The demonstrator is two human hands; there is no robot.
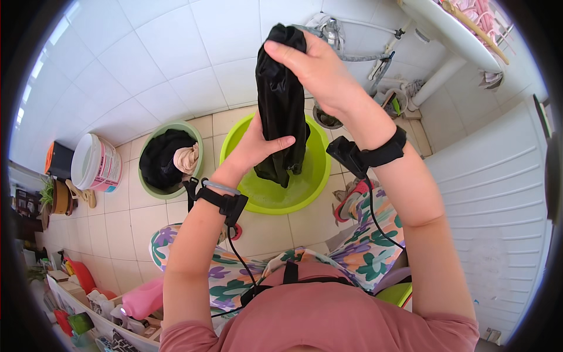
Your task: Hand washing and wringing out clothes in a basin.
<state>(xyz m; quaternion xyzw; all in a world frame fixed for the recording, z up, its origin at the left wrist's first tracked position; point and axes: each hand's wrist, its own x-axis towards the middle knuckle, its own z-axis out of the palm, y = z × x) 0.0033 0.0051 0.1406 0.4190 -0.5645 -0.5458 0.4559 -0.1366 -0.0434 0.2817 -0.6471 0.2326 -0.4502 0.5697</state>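
A wet-looking black cloth (281, 101) hangs lengthwise over a lime-green plastic basin (276, 207) with a little water in its bottom. My right hand (314, 66) grips the cloth at its top, thumb across the front. Lower down, my left hand (269, 145) holds the cloth's left side, with the thumb laid over the front. The cloth's lower end hangs inside the basin's outline; whether it touches the water I cannot tell. Left of this basin stands a duller green basin (146, 187) holding black fabric (160, 154) and a bunched beige cloth (186, 158).
A white plastic bucket (94, 163) and a potted plant (53, 198) stand at the left. Pipes and a tap (332, 33) run along the tiled wall. A white ribbed panel (488, 211) is at the right. A pink bottle (143, 299) lies in a bin at lower left.
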